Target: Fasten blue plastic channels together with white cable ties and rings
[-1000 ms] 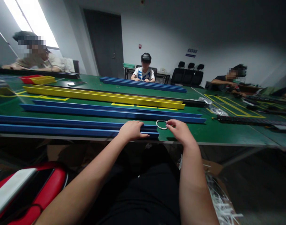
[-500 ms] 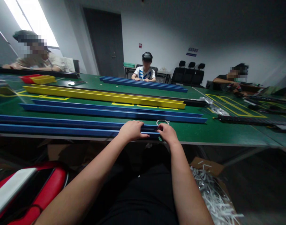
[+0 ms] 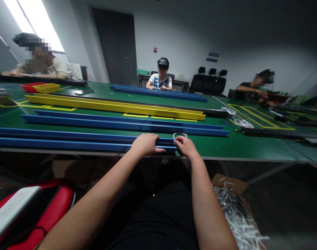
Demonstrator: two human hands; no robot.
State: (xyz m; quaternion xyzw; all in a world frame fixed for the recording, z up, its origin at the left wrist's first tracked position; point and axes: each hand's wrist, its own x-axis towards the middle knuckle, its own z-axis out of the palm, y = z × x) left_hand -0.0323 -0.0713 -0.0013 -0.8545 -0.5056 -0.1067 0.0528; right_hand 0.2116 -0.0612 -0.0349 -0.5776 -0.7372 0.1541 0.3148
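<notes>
A long blue channel (image 3: 70,141) lies along the front edge of the green table (image 3: 215,149). My left hand (image 3: 146,144) grips it near its right end, thumb on the near wall and fingers over the far side. At the channel's right end is my right hand (image 3: 183,145), its fingers pinched together; whatever is between them is too small to make out. A white ring (image 3: 179,134) lies on the table just behind my right hand, partly hidden by it.
Beyond lie another blue channel (image 3: 127,124), a yellow channel (image 3: 114,107) and more blue ones (image 3: 158,93). Red (image 3: 31,86) and yellow trays (image 3: 49,88) stand at the left. Several people sit around the table. A box of white strips (image 3: 239,211) is below right.
My right hand has shifted very slightly at the channel's end, its fingers now nearer together. My left hand keeps its place on the channel.
</notes>
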